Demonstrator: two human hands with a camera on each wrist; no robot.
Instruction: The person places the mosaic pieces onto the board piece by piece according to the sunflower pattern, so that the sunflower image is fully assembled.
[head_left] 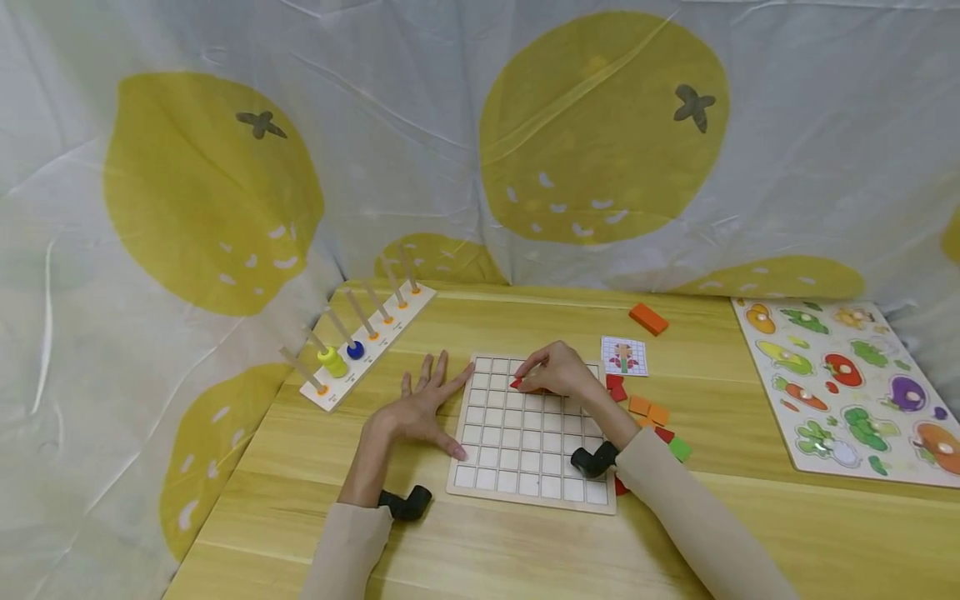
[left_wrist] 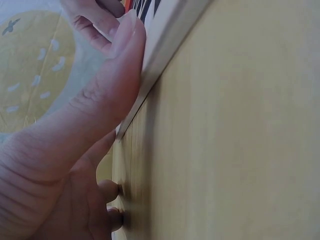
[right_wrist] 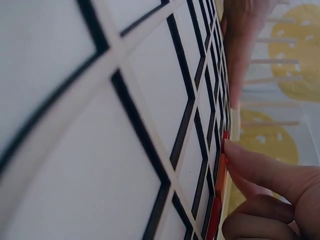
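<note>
A wooden grid board (head_left: 532, 502) with white square cells lies on the table between both hands. My left hand (head_left: 416, 412) is spread at its left side, the thumb on the lower left edge and the index finger touching near the upper left corner. Over the upper rows, my right hand (head_left: 558, 371) pinches a small red tile (head_left: 516, 384) between thumb and fingers. In the right wrist view, an orange tile (right_wrist: 220, 175) and another red tile (right_wrist: 214, 217) sit in the grid beside the pinched one. The right hand partly hides those cells in the head view.
Right of the board lie a pattern card (head_left: 624, 357), loose red tiles (head_left: 617, 387), orange tiles (head_left: 657, 414) and a green tile (head_left: 680, 449). An orange block (head_left: 648, 318) is behind them. A peg counter (head_left: 423, 293) stands left, a vegetable puzzle (head_left: 813, 367) far right.
</note>
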